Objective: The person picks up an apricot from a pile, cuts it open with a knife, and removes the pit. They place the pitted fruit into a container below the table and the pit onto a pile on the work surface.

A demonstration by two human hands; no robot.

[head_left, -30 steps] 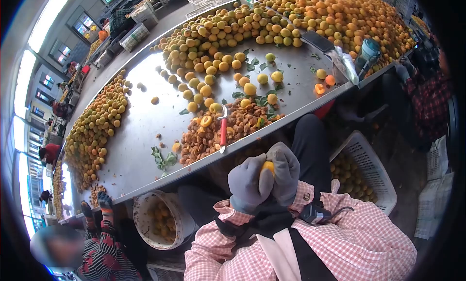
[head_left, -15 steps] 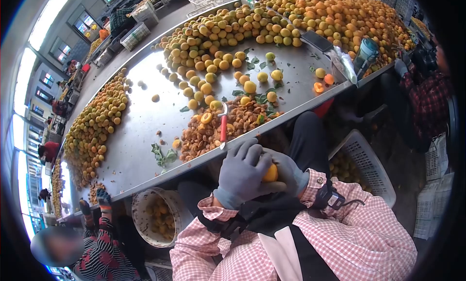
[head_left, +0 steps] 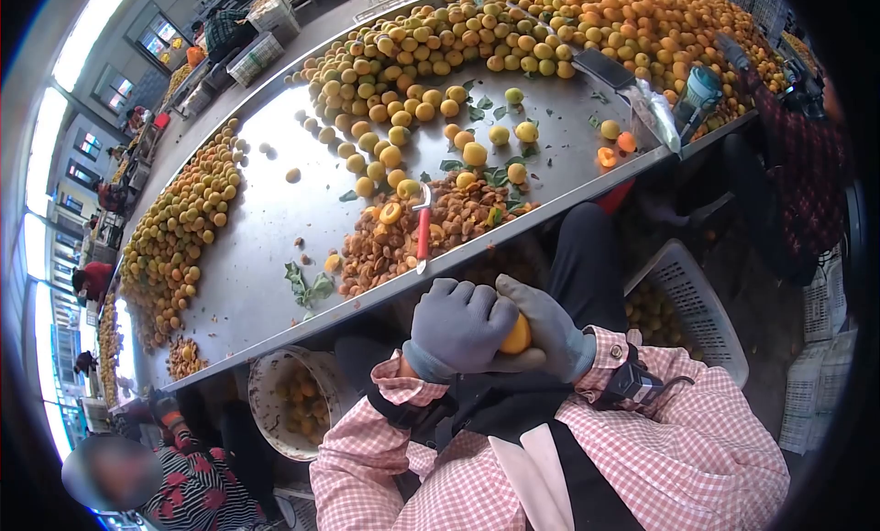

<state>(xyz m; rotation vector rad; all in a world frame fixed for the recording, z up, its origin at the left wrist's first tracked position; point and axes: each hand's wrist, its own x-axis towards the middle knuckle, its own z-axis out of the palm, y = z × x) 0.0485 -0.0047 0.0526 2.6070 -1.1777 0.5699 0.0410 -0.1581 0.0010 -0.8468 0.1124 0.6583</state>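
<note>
Just beyond the table's front edge, over my lap, an orange-yellow apricot [head_left: 516, 335] sits between my two grey-gloved hands. My left hand [head_left: 461, 328] is closed, its fingers curled against one side of the fruit. From the other side my right hand [head_left: 553, 328] wraps it, thumb up. Most of the apricot is hidden by the gloves. Near my hands, a red-handled tool with a curved metal tip [head_left: 423, 233] lies on a heap of brown apricot pits [head_left: 371, 261].
Whole apricots [head_left: 403, 50] are piled across the metal table [head_left: 247, 274]. A white bucket [head_left: 261, 412] of fruit stands below left, a plastic crate [head_left: 701, 302] below right. A phone [head_left: 603, 70] and a bottle [head_left: 698, 96] lie at right. Co-workers sit on both sides.
My left fingers have curled from lying over the right hand into a fist beside the apricot. The co-worker at right has reached into the pile; the left one's arms have drawn back.
</note>
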